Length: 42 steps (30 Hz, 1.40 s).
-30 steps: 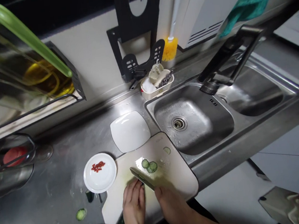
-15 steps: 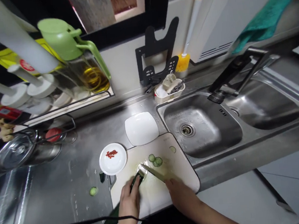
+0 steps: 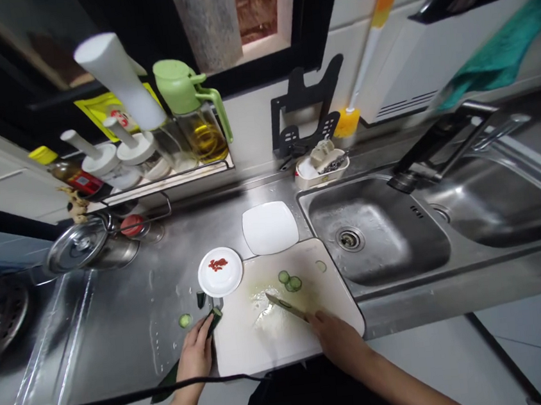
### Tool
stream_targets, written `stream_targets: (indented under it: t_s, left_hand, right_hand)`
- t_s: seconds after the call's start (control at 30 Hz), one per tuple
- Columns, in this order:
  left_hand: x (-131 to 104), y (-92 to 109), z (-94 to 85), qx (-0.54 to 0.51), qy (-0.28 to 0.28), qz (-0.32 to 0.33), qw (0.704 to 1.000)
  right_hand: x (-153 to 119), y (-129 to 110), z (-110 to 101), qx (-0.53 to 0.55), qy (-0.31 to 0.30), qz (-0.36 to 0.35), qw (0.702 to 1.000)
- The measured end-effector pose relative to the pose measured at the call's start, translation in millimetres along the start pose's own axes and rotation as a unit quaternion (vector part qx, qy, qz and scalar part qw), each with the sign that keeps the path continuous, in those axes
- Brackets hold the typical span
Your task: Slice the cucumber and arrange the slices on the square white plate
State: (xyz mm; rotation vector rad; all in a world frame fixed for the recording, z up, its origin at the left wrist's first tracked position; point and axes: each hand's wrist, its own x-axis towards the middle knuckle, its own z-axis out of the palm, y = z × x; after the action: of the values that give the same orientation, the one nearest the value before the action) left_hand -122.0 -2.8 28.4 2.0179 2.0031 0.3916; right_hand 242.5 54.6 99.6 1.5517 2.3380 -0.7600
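Note:
My left hand (image 3: 196, 352) is closed round a dark green cucumber (image 3: 214, 320) at the left edge of the white cutting board (image 3: 248, 353); the cut end points away from me. My right hand (image 3: 338, 340) grips a knife (image 3: 286, 307), its blade slanting to the upper left, low over the board's wet middle. Beyond the blade lie a few cucumber slices (image 3: 294, 283), and a thin piece (image 3: 321, 267) rests near the board's far right corner. On the steel counter, left of the board, are a cucumber end (image 3: 201, 299) and a pale green round piece (image 3: 185, 320).
A small white plate (image 3: 216, 285) with red chopped bits touches the board's far left corner. Behind the board stands a square white plate (image 3: 270, 228). The sink (image 3: 381, 242) is on the right, a lidded pot (image 3: 86, 244) on the left. A black cord (image 3: 126, 397) crosses in front.
My left hand has carried the cucumber left, from the middle of the board to its edge. The knife stays over the board in my right hand. The view has shifted.

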Motion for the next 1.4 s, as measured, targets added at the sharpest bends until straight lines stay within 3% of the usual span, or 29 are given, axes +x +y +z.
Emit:
stream_targets:
  t_s: [0.17,0.3,0.43,0.53,0.67,0.8,1.03,1.17,1.27,1.4]
  left_hand:
    - [3,8,-5.9,-0.021,-0.007,-0.034,0.999]
    - [7,15,-8.7,0.0,0.044,-0.026,0.999]
    - [23,60,-9.2,-0.024,0.079,0.073,0.994]
    - [46,114,-5.5,-0.078,-0.004,0.175,0.981]
    - [78,169,1.6,-0.093,-0.129,0.232,0.96]
    - [97,187,5.5,-0.064,-0.221,0.247,0.941]
    - [106,194,13.7,-0.02,-0.263,0.285,0.921]
    - [106,192,20.6,-0.106,-0.242,0.204,0.943]
    - [106,184,26.1,-0.191,-0.204,0.066,0.958]
    - [107,169,32.9,-0.265,-0.186,-0.095,0.942]
  right_hand:
    - [-5,5,-5,-0.003,0.012,-0.02,1.0]
    - [-10,10,-7,-0.015,0.031,-0.028,0.999]
    - [-13,16,-2,-0.054,0.053,-0.038,0.996]
    - [-14,17,-1,-0.088,0.06,-0.06,0.993]
    - [-17,15,-7,-0.121,0.077,-0.08,0.986]
    - [-21,15,-13,-0.139,0.095,-0.088,0.982]
    - [-26,17,-11,-0.16,0.094,-0.074,0.98]
    - [-28,18,-11,-0.137,0.079,-0.066,0.985]
    - [-28,19,-13,-0.101,0.057,-0.055,0.992]
    - [-28,22,-12,-0.036,0.011,-0.037,0.999]
